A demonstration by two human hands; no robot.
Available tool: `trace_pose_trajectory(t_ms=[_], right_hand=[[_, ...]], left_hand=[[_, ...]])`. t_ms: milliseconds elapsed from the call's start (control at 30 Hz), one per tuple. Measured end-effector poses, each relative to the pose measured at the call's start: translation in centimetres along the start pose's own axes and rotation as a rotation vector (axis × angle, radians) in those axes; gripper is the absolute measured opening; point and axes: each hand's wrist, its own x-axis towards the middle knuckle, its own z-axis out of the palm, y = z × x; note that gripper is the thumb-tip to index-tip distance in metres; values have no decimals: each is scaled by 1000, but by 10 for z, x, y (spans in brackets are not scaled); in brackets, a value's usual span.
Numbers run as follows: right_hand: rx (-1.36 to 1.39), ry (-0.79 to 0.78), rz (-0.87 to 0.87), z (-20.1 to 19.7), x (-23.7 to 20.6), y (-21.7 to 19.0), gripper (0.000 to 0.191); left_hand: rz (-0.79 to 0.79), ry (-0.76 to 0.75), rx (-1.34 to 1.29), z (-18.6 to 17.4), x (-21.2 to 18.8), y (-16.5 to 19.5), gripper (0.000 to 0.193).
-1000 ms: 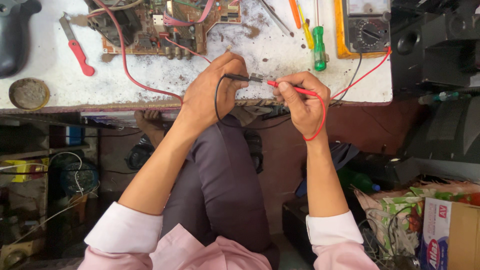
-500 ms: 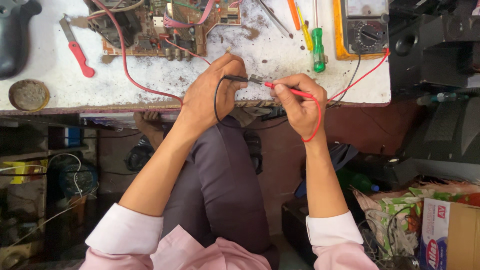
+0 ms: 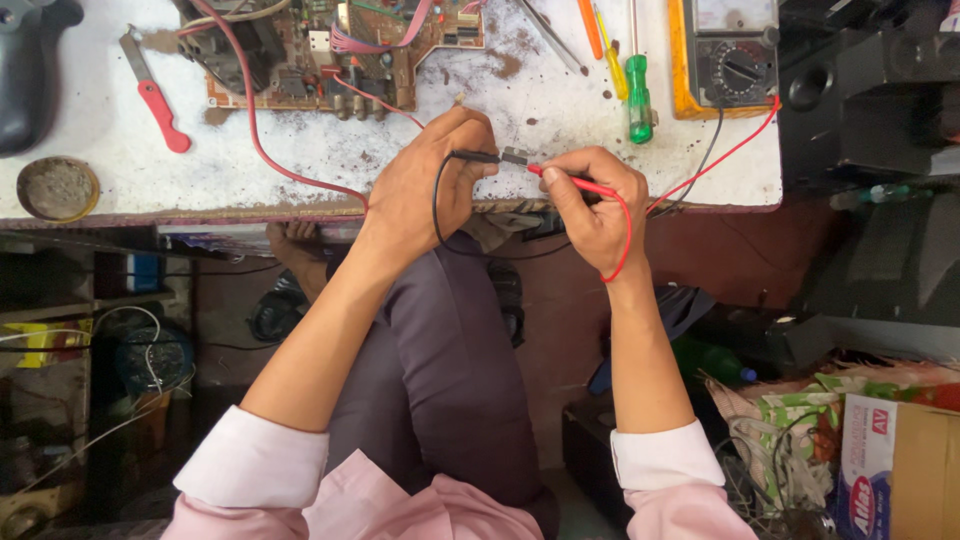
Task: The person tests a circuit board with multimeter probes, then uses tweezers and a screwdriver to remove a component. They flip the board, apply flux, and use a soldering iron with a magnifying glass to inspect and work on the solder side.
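Left hand [image 3: 425, 185]: your fingers pinch the black probe [image 3: 472, 156].
Right hand [image 3: 597, 210]: your fingers pinch the red probe [image 3: 565, 178].
Tips: meeting on a small component [image 3: 514, 157] above the worktop [image 3: 420, 160] edge.

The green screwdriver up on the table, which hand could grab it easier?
Probably the right. The right hand holds the red probe just below the green screwdriver, on the same side. The left hand, pinching the black probe, would have to cross over it.
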Motion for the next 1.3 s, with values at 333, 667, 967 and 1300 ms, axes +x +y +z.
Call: trace_pose_trajectory(t_ms=[333,667,967,1300], right_hand=[[11,16,-11,2,-1,2,9],[106,12,55,3,-2,-2,10],[-27,32,-60,13,-3,-5,7],[-36,44,-71,15,-2,-5,7]], left_hand=[[-37,-8,25,0,1,2,14],[-13,-5,37,-1,1,2,16],[10,-5,28,-1,1,1,19],[34,0,45,-4,0,3,16]])
